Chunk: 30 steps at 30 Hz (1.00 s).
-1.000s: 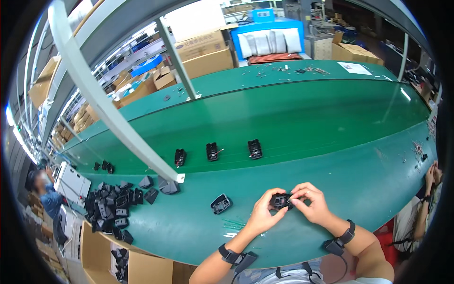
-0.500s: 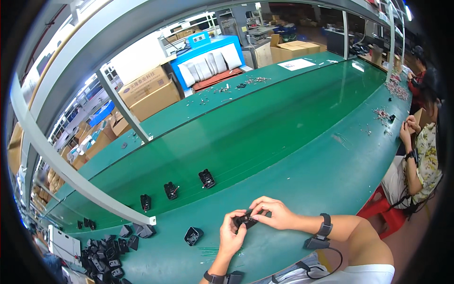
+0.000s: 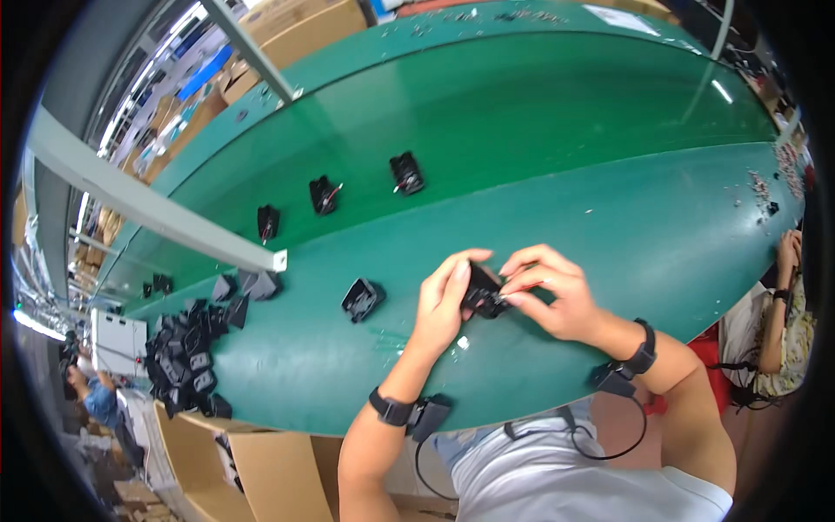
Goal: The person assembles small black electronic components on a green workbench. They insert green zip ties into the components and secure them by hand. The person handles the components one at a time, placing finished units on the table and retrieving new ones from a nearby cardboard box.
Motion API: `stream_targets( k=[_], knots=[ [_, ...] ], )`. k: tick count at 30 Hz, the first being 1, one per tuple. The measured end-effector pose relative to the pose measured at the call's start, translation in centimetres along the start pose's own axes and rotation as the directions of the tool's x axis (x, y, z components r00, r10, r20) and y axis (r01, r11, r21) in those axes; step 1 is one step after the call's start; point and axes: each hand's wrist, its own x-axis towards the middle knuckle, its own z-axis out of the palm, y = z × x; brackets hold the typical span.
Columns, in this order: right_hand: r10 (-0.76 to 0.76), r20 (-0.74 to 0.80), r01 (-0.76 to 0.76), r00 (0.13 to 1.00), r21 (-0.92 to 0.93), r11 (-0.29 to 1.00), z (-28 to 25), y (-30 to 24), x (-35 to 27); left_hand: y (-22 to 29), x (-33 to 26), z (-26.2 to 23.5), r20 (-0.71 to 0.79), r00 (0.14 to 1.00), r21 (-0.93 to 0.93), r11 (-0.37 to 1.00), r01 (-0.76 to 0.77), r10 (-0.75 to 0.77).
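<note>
My left hand [image 3: 444, 300] is closed around the side of a small black plastic housing [image 3: 484, 289], held above the green tabletop. My right hand [image 3: 557, 296] reaches it from the right, thumb and fingertips pinched together at its edge. Whatever lies between those fingertips is too small to make out. An open black plastic shell [image 3: 362, 300] sits on the table to the left of my hands. Beyond it, three black housings, [image 3: 268, 224] [image 3: 324, 196] [image 3: 406, 173] some with thin wires showing, stand on the green belt.
A heap of black plastic shells [image 3: 183, 352] covers the table's left end beside a white box [image 3: 119, 342]. A grey metal post [image 3: 165, 209] slants down to the table there. Cardboard boxes [image 3: 278, 474] stand below the near edge. A co-worker's arm [image 3: 774, 322] shows at the right.
The view has tipped downward, so the belt and its housings appear higher. Both hands still hold the housing, which has turned; my right fingers have shifted to its right edge.
</note>
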Motion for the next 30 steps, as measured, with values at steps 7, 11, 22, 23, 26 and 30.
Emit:
stream_targets(
  k=[7,11,22,23,26,30],
  knots=[
    [-0.167,0.087,0.184,0.982,-0.247,0.951,0.8,-1.5,0.4,-0.8,-0.2,0.5,0.091,0.996,-0.023,1.000,0.016,-0.014],
    [-0.271,0.134,0.302,0.953,-0.373,0.877,0.6,-1.1,0.1,-1.1,0.0,0.2,0.103,0.995,-0.024,1.000,-0.016,0.018],
    [-0.110,0.138,0.142,0.984,-0.247,0.959,0.7,-1.0,-0.5,-2.3,0.0,0.5,0.042,0.999,0.079,0.997,0.012,-0.015],
    [-0.057,0.140,0.079,0.989,-0.157,0.984,0.6,-0.9,-0.3,-2.6,-0.3,0.0,0.021,0.999,0.080,0.996,0.030,-0.032],
    [-0.123,0.229,0.147,0.966,-0.092,0.985,0.9,-0.1,-0.8,-1.6,-0.5,0.0,-0.041,0.997,0.206,0.977,-0.050,0.059],
    [-0.122,0.258,0.201,0.958,-0.303,0.932,1.5,-1.0,-1.3,-0.8,-0.2,0.4,-0.158,0.984,0.230,0.972,-0.050,0.088]
  ],
)
